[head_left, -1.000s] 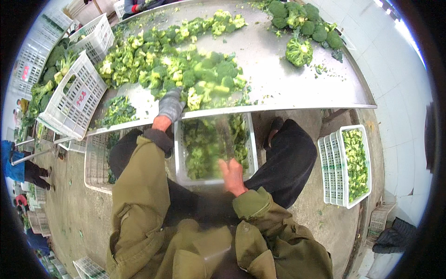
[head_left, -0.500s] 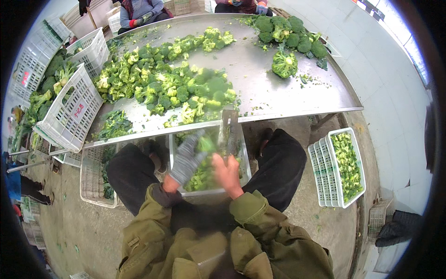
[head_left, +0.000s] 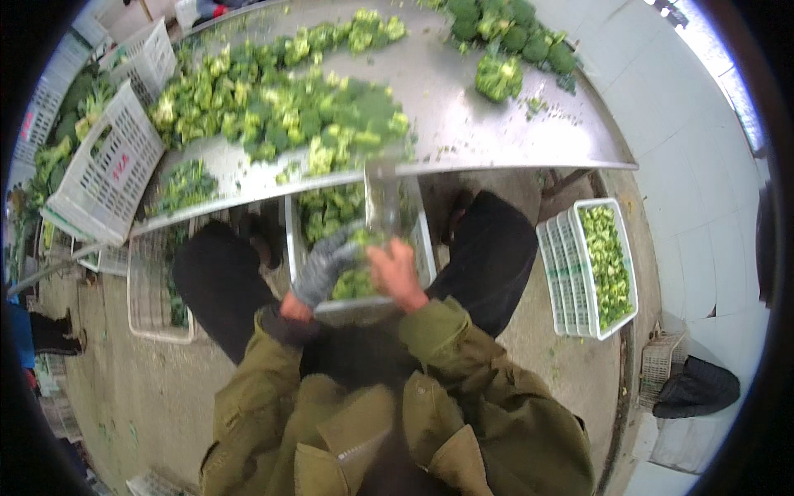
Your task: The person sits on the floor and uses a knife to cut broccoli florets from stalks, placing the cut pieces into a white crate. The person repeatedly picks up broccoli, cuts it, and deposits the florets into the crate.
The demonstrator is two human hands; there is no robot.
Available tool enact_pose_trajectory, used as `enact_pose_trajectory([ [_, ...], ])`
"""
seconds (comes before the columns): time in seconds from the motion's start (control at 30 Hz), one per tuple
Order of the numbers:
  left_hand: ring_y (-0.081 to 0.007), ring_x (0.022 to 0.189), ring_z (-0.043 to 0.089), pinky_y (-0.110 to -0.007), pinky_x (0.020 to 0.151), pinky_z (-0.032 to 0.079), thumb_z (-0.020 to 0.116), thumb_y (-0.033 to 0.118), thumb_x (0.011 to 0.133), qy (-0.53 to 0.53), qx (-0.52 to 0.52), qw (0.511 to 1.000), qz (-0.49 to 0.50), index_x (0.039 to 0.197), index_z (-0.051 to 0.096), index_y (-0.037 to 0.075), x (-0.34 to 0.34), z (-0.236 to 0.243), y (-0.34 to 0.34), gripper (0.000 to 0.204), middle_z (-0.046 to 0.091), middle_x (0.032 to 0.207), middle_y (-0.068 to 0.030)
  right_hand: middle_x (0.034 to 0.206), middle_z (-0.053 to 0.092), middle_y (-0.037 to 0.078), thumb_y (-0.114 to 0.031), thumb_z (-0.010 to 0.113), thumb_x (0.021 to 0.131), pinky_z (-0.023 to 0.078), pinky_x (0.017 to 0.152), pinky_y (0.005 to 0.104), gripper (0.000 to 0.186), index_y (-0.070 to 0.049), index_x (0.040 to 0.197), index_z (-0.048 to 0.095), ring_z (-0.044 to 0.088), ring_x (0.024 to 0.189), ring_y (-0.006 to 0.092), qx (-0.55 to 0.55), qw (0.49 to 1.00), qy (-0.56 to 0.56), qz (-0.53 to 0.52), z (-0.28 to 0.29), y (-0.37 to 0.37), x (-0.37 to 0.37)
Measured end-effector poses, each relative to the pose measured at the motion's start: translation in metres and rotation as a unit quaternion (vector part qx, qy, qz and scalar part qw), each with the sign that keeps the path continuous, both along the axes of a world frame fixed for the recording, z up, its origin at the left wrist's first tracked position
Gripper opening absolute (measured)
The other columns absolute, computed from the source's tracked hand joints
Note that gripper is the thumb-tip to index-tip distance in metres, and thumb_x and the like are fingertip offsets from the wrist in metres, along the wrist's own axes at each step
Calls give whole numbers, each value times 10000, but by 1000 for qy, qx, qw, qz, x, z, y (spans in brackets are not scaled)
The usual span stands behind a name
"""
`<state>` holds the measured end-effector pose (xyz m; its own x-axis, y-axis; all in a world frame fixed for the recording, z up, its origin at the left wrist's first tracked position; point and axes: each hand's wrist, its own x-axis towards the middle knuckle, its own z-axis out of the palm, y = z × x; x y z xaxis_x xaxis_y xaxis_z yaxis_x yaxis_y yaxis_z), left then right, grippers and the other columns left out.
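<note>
My left hand (head_left: 318,274), in a grey knit glove, is closed round a green broccoli floret (head_left: 361,240) that is partly hidden and blurred. My bare right hand (head_left: 395,271) grips a knife (head_left: 381,198) whose wide, flat blade points away from me, right beside the floret. Both hands are over a white crate (head_left: 428,258) between my knees, which has cut broccoli pieces (head_left: 328,211) in it. Beyond it, a large heap of florets (head_left: 281,112) covers the left and middle of the metal table (head_left: 442,124).
Whole broccoli heads (head_left: 513,33) are piled at the table's far right, with one head (head_left: 499,78) nearer. A crate of florets (head_left: 606,264) stands on the floor to my right. White crates (head_left: 112,169) crowd the left edge. The table's front edge (head_left: 513,166) crosses beyond my knees.
The view has tipped downward, so the table sits higher in the picture and the people opposite are mostly cut off. My left hand has turned and drawn closer to the knife.
</note>
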<state>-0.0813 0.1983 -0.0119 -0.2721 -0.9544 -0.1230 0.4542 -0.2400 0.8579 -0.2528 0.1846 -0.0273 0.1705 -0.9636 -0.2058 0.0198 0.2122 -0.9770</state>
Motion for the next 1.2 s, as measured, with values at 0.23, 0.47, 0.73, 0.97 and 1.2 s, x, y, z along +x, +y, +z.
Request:
enact_pose_trajectory([
  [0.23, -153, 1075, 639, -346, 907, 596, 677, 179, 946, 91, 76, 991, 57, 1396, 556, 96, 1, -31, 5, 473, 654, 1245, -46, 710, 593, 188, -189, 676, 931, 438, 607, 445, 263, 58, 877, 605, 543, 622, 300, -170, 974, 151, -26, -3, 12, 2],
  [0.47, -220, 1197, 608, -398, 1018, 546, 680, 122, 932, 111, 46, 989, 87, 1392, 539, 38, 6, -40, 2, 489, 588, 1362, -91, 776, 619, 210, -194, 650, 968, 452, 591, 466, 255, 56, 1010, 615, 587, 647, 400, -283, 926, 250, -15, 2, 24, 3],
  [0.73, -220, 1192, 606, -385, 1018, 540, 659, 69, 929, 131, 34, 985, 108, 1380, 538, 21, 6, -44, 1, 469, 598, 1336, -100, 773, 622, 215, -184, 637, 971, 479, 582, 475, 241, 46, 1022, 589, 622, 657, 405, -309, 917, 254, 0, 11, 28, 3],
  [0.97, -206, 1129, 641, -347, 950, 569, 687, 34, 908, 122, 85, 982, 116, 1349, 580, 54, 6, -55, 0, 455, 628, 1305, -60, 797, 638, 224, -218, 616, 982, 480, 573, 491, 263, 42, 998, 583, 641, 666, 402, -286, 880, 374, 59, -11, 28, 4],
  [1.2, -239, 1206, 605, -397, 1050, 518, 674, 67, 918, 186, 50, 976, 98, 1398, 534, 48, 9, -57, -2, 501, 590, 1362, -97, 787, 632, 215, -214, 612, 987, 487, 587, 474, 254, 39, 991, 585, 627, 648, 385, -277, 913, 298, 17, 7, 26, 3],
])
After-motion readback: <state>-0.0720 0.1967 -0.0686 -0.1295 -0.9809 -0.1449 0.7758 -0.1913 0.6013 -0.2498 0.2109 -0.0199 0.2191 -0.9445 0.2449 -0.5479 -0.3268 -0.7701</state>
